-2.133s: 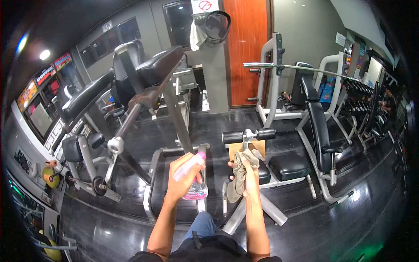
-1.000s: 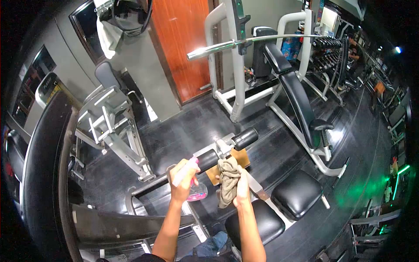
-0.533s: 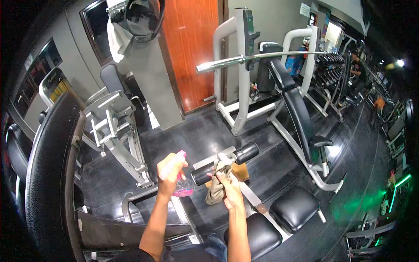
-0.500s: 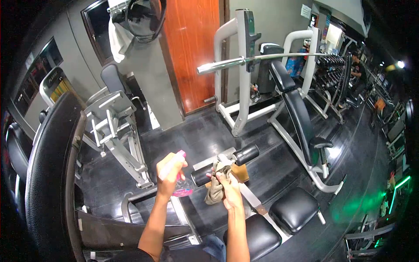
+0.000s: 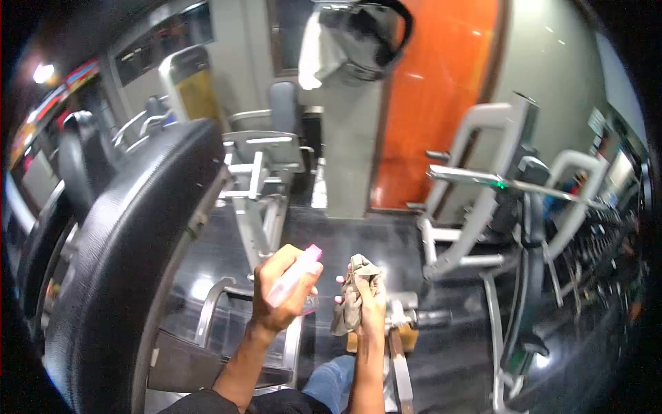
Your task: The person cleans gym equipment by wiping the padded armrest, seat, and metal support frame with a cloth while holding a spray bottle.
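My left hand (image 5: 281, 290) is wrapped round the neck of a spray bottle with a pink and white head (image 5: 296, 276); most of the bottle's body is hidden behind the hand. A crumpled grey-brown cloth (image 5: 357, 293) is bunched in my right hand (image 5: 372, 303), its fingertips showing at the cloth's left edge. The two hands are apart, side by side. Just below and right of the cloth is a machine's roller (image 5: 431, 318). At the left rises a large black padded backrest (image 5: 152, 207).
A rack with a barbell (image 5: 483, 178) and a black bench (image 5: 527, 276) stand at the right. A grey machine (image 5: 258, 172) is beyond my left hand. An orange door (image 5: 434, 103) and a hanging white towel (image 5: 318, 52) are at the back.
The view has turned left, so the backrest looks larger and the rack sits farther right. The bottle has tilted, and the cloth is now away from the roller.
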`<state>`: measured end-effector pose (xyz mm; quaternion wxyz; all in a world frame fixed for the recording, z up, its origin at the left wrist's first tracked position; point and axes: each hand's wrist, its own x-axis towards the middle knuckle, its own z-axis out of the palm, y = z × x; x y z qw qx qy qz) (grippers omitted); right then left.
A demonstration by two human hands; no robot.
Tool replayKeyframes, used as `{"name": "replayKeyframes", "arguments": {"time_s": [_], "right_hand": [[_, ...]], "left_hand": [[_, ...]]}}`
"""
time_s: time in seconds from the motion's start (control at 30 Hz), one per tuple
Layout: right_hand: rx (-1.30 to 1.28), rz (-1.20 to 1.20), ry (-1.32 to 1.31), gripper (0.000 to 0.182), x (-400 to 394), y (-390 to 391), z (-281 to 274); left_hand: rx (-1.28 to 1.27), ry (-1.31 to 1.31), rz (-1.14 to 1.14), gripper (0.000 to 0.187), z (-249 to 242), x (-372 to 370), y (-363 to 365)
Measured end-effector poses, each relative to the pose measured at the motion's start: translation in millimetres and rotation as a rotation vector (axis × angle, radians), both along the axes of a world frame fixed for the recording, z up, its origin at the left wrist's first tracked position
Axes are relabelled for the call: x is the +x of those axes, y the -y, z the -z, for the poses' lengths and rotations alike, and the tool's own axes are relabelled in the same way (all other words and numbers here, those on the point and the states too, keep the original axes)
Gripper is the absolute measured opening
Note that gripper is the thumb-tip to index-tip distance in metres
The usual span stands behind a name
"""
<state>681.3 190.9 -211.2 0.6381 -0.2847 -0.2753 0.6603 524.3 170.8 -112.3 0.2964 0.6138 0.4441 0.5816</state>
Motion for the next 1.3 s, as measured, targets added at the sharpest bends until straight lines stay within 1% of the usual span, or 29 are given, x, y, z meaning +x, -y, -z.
{"name": "replayKeyframes", "arguments": {"time_s": [0.03, 0.1, 0.13, 0.23, 0.3, 0.37, 0.4, 0.47, 0.5, 0.57, 0.6, 0.7, 0.73, 0.87, 0.93, 0.97, 1.03, 1.07, 1.1, 1.17, 1.27, 1.3], "right_hand": [[-0.001, -0.059, -0.010, 0.035, -11.8, -18.5, -1.0], [0.100, -0.129, -0.033, 0.034, -39.4, -58.6, -6.1], [0.090, -0.150, -0.086, 0.030, -55.3, -72.4, -16.5], [0.124, -0.293, -0.141, 0.029, -87.2, -105.2, -40.3], [0.152, -0.390, -0.147, 0.029, -101.7, -119.2, -55.3], [0.177, -0.477, -0.146, 0.029, -108.2, -126.0, -64.4], [0.204, -0.496, -0.123, 0.029, -109.9, -128.6, -67.7], [0.221, -0.549, -0.095, 0.030, -111.0, -132.4, -72.4], [0.225, -0.579, -0.101, 0.030, -111.0, -132.8, -72.5], [0.202, -0.630, -0.123, 0.030, -108.3, -132.3, -71.2], [0.202, -0.649, -0.121, 0.031, -106.0, -132.3, -67.7], [0.216, -0.655, -0.079, 0.029, -99.6, -132.9, -59.0], [0.215, -0.667, -0.082, 0.029, -97.5, -132.8, -56.8], [0.159, -0.688, -0.145, 0.029, -93.1, -131.0, -55.2], [0.205, -0.667, -0.038, 0.027, -95.3, -132.8, -63.0], [0.212, -0.680, -0.047, 0.027, -99.9, -134.4, -68.0], [0.474, -0.453, 0.131, 0.025, -114.7, -140.9, -84.3], [0.563, -0.391, 0.130, 0.026, -123.1, -146.2, -95.3], [0.651, -0.327, 0.130, 0.028, -132.6, -152.3, -107.6], [0.807, -0.185, 0.152, 0.028, -152.2, -161.0, -129.8], [0.833, -0.123, 0.178, 0.029, -168.5, -150.2, -164.0], [0.892, -0.033, 0.203, 0.033, -177.2, -145.6, -163.5]], "left_hand": [[0.023, -0.039, -0.074, 0.013, -11.8, -2.3, -3.0], [0.151, -0.217, -0.226, 0.012, -28.9, -10.4, -16.6], [0.138, -0.229, -0.283, 0.012, -37.5, -12.2, -21.5], [0.195, -0.343, -0.478, 0.015, -63.1, -15.2, -31.8], [0.242, -0.419, -0.697, 0.015, -74.8, -13.3, -31.8], [0.253, -0.478, -0.818, 0.014, -88.4, -7.9, -27.3], [0.258, -0.530, -0.882, 0.011, -94.1, -5.5, -25.1], [0.295, -0.625, -1.025, 0.013, -102.3, -1.7, -28.8], [0.292, -0.633, -1.055, 0.013, -106.5, -0.2, -31.4], [0.182, -0.626, -1.164, 0.018, -114.8, 3.5, -35.9], [0.176, -0.642, -1.187, 0.023, -115.2, 2.1, -38.7], [0.191, -0.642, -1.273, 0.024, -114.0, 1.0, -47.8], [0.149, -0.602, -1.284, 0.025, -113.5, 1.1, -48.5], [0.079, -0.577, -1.286, 0.026, -117.3, 10.2, -40.9], [0.159, -0.645, -1.283, 0.025, -119.5, 15.0, -35.2], [0.164, -0.652, -1.299, 0.025, -119.6, 15.6, -30.0], [0.180, -0.594, -1.263, 0.021, -119.8, 13.9, -15.1], [0.169, -0.637, -1.266, 0.013, -123.2, 15.6, -4.9], [0.169, -0.640, -1.279, 0.013, -125.9, 17.9, 3.7], [0.063, -0.529, -1.333, 0.008, -130.5, 21.9, 19.7], [0.085, -0.528, -1.375, 0.006, -132.8, 21.5, 41.9], [0.105, -0.539, -1.384, 0.006, -133.1, 20.1, 48.3]]}}
